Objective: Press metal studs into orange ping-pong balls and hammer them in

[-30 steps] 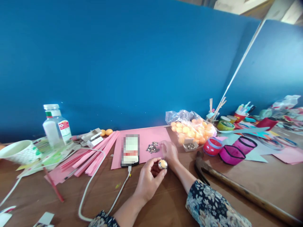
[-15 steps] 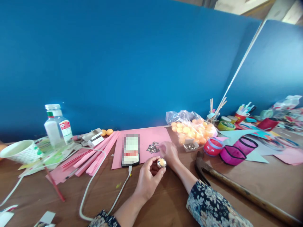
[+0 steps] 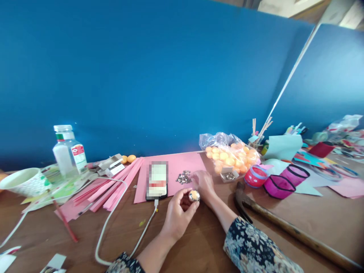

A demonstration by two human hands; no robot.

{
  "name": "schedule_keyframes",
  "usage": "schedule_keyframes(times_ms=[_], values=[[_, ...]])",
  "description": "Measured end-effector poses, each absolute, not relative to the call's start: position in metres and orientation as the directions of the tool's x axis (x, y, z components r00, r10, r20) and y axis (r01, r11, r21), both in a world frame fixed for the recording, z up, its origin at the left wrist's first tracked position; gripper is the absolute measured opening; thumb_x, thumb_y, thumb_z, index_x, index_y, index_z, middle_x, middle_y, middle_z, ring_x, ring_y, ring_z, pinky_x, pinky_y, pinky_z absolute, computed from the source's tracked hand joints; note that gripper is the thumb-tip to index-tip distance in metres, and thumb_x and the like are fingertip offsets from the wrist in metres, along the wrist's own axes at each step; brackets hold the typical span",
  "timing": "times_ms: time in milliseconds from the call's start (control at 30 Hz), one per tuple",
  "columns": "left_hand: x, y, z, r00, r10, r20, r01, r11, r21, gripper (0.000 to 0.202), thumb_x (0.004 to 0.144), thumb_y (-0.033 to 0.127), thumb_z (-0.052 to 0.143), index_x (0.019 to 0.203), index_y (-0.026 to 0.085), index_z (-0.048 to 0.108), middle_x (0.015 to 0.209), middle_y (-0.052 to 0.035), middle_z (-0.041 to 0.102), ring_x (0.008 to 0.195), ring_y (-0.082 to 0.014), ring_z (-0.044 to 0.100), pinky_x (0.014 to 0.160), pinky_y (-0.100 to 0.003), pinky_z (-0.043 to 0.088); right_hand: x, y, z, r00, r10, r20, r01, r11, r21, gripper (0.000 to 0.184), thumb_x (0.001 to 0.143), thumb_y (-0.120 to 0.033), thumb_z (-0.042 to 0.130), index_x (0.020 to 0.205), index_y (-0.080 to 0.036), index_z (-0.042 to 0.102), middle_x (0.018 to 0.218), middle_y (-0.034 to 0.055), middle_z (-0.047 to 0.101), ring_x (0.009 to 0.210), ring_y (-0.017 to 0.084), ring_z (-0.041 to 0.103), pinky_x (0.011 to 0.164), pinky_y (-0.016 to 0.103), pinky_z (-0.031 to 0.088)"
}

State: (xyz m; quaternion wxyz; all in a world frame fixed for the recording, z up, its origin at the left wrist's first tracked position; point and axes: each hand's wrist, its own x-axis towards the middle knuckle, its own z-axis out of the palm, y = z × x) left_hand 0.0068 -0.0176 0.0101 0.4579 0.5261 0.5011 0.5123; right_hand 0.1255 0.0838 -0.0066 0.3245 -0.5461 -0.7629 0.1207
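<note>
Blue wall (image 3: 136,76) stands behind a brown table (image 3: 216,242); I note a pink sheet (image 3: 189,161) on the table ahead of the worker's hands.

Left hand (image 3: 179,214): thumb and fingers pinched around a ball (image 3: 194,196), bright metal over most of what shows, with an orange-yellow patch uppermost. Ball is in this hand, above the table, near the right wrist. Grip seems to be by the side, probably so that the patch stays exposed and within easy reach of the other hand.

Right hand (image 3: 203,184): palm down, fingertips at the right edge of a pile of metal bits (image 3: 184,177) on the sheet. Fingers bent; whether a bit is between them I cannot tell.

Pile lies loose and spread, presumably for picking pieces singly; the pink ground likely makes them easier to see. Box (image 3: 228,175), with more small metal pieces inside, stands just right of the sheet, a handy reserve by my reading. Behind it, a clear bag (image 3: 220,141) keeps many orange balls (image 3: 224,156) together.

Phone (image 3: 159,191) lies face up on the sheet, left of the pile, cable (image 3: 156,204) plugged into its near end. Hammer (image 3: 287,227) lies on the table beside the right forearm, out of both hands.
</note>
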Motion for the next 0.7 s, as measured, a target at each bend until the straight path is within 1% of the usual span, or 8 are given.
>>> schedule_keyframes(times_ms=[267, 500, 600, 700], values=[[0.007, -0.015, 0.009, -0.063, 0.994, 0.090, 0.057, -0.087, 0.995, 0.039, 0.071, 0.027, 0.061, 0.107, 0.015, 0.051, 0.090, -0.0070, 0.064, 0.076, -0.0166, 0.061, 0.066, -0.028, 0.051, 0.124, 0.083, -0.005, -0.188, 0.913, 0.362, 0.765, 0.368, -0.529, 0.016, 0.073, -0.017, 0.051, 0.080, -0.021, 0.065, 0.087, 0.0036, 0.065, 0.087, 0.019, 0.051, 0.079, 0.029, 0.032], [0.002, -0.009, 0.005, -0.185, 0.978, 0.100, 0.004, -0.101, 0.995, 0.044, 0.069, 0.027, 0.063, 0.110, 0.016, 0.050, 0.099, -0.0090, 0.062, 0.083, -0.0174, 0.061, 0.073, -0.029, 0.051, 0.120, 0.083, -0.004, -0.104, 0.926, 0.362, 0.784, 0.300, -0.543, 0.013, 0.074, -0.018, 0.050, 0.074, -0.021, 0.062, 0.080, 0.0023, 0.065, 0.082, 0.019, 0.052, 0.075, 0.029, 0.034], [0.000, -0.007, 0.001, -0.203, 0.972, 0.120, 0.011, -0.120, 0.993, 0.043, 0.070, 0.027, 0.062, 0.110, 0.017, 0.050, 0.100, -0.0083, 0.061, 0.084, -0.0173, 0.061, 0.074, -0.029, 0.051, 0.121, 0.082, -0.004, -0.082, 0.901, 0.425, 0.745, 0.339, -0.574, 0.014, 0.076, -0.019, 0.047, 0.080, -0.021, 0.060, 0.082, 0.0029, 0.065, 0.084, 0.019, 0.053, 0.073, 0.028, 0.037], [-0.001, -0.005, -0.003, -0.188, 0.972, 0.138, 0.012, -0.138, 0.990, 0.041, 0.072, 0.028, 0.060, 0.110, 0.018, 0.050, 0.098, -0.0073, 0.062, 0.082, -0.0177, 0.061, 0.071, -0.030, 0.052, 0.121, 0.079, 0.001, -0.080, 0.871, 0.485, 0.632, 0.420, -0.651, 0.015, 0.079, -0.020, 0.044, 0.085, -0.020, 0.058, 0.085, 0.0040, 0.063, 0.082, 0.018, 0.056, 0.072, 0.028, 0.041]])
